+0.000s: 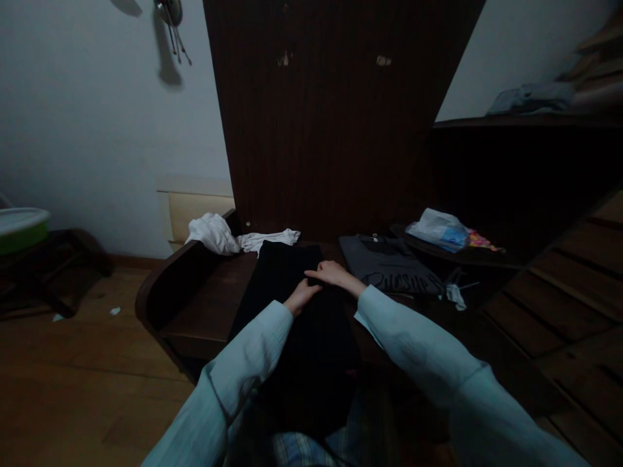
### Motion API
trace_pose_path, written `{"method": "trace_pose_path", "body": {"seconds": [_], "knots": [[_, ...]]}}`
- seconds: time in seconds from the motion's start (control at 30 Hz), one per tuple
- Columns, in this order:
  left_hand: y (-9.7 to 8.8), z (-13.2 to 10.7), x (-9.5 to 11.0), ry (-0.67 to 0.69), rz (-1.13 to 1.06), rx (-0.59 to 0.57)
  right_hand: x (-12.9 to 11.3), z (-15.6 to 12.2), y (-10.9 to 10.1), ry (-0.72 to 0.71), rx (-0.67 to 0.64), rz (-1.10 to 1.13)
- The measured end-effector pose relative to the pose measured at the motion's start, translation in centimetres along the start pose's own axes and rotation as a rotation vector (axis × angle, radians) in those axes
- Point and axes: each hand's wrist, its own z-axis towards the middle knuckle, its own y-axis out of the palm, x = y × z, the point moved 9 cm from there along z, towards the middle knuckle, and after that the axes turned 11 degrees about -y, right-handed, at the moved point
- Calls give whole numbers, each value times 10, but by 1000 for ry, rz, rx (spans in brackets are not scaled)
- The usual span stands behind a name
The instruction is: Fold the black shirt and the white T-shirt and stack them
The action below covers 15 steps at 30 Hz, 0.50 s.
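A black garment [296,344], perhaps trousers, lies lengthwise over the dark wooden bench and hangs toward me. Its folds are hard to make out in the dim light. Both hands meet on its upper right part. My left hand [301,297] has its fingers closed on the dark cloth. Just above and to the right, my right hand [331,273] pinches the same cloth, its fingertips pointing left. To the right of my hands lies a folded dark grey T-shirt [384,259] with black lettering.
White cloths [214,233] lie at the left armrest [168,279] of the bench. On the right, a plastic bag [438,228] rests on a low shelf. Slatted wood [545,305] slopes along the right side. A green basin [22,233] sits on a stool at far left.
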Motion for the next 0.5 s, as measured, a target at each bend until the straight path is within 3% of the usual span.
{"method": "trace_pose_path", "body": {"seconds": [0.1,0.27,0.5], "knots": [[12,-9,0,88,61,41,-5,3,2,73,6,-145],[22,-25,-6,163,136,115,-6,10,-8,114,31,-118],[46,-49,-2,232,226,48,38,-7,-48,168,133,10]]}}
